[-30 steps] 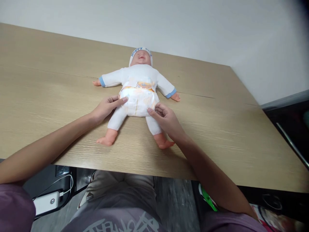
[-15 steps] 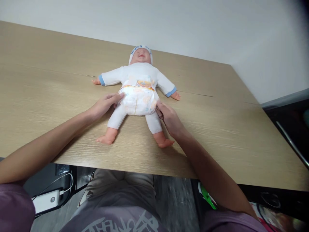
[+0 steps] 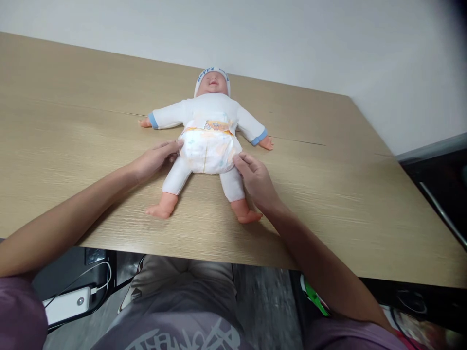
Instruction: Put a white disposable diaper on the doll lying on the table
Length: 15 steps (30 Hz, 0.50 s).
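You are sitting at a big wooden table (image 3: 91, 97) with a light brown top. Thin lines are running across it where the boards meet. A plain white wall (image 3: 292, 39) is standing right behind the table, and soft light is falling on it evenly. To your right, a dark piece of furniture (image 3: 438, 175) is standing just beside the table. Under the table edge, a grey floor (image 3: 262, 301) is showing, and a white box (image 3: 67, 305) with white cables (image 3: 93, 272) is lying there.
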Available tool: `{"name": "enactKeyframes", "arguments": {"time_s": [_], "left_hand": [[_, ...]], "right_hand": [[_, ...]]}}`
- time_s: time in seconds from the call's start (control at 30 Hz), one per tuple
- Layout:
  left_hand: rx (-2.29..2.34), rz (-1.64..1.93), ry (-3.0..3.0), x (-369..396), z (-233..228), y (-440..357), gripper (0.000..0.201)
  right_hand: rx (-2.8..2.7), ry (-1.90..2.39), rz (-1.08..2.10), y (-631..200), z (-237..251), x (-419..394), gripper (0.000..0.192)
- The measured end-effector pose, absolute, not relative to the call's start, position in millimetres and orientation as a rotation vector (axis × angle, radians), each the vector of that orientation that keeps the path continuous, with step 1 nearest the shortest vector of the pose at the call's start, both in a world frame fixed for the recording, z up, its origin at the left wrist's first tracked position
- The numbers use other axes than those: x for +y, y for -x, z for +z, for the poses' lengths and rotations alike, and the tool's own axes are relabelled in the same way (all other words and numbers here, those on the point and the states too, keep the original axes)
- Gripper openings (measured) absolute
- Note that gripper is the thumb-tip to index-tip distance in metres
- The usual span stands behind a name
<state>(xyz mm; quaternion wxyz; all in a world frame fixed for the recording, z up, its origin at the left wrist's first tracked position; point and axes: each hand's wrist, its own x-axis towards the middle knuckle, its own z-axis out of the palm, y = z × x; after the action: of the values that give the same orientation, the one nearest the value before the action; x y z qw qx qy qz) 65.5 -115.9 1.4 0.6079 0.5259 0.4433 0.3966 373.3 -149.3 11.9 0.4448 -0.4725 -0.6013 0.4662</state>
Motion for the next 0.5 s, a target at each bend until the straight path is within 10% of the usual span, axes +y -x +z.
{"name": "enactKeyframes", "arguments": {"time_s": [0.5], "left_hand": [[0.954, 0.825, -1.339, -115.5, 21.4, -58.7, 0.048]], "right_hand": [[-1.64, 1.254, 0.842, -375.6, 3.9, -156.9, 0.042]]}}
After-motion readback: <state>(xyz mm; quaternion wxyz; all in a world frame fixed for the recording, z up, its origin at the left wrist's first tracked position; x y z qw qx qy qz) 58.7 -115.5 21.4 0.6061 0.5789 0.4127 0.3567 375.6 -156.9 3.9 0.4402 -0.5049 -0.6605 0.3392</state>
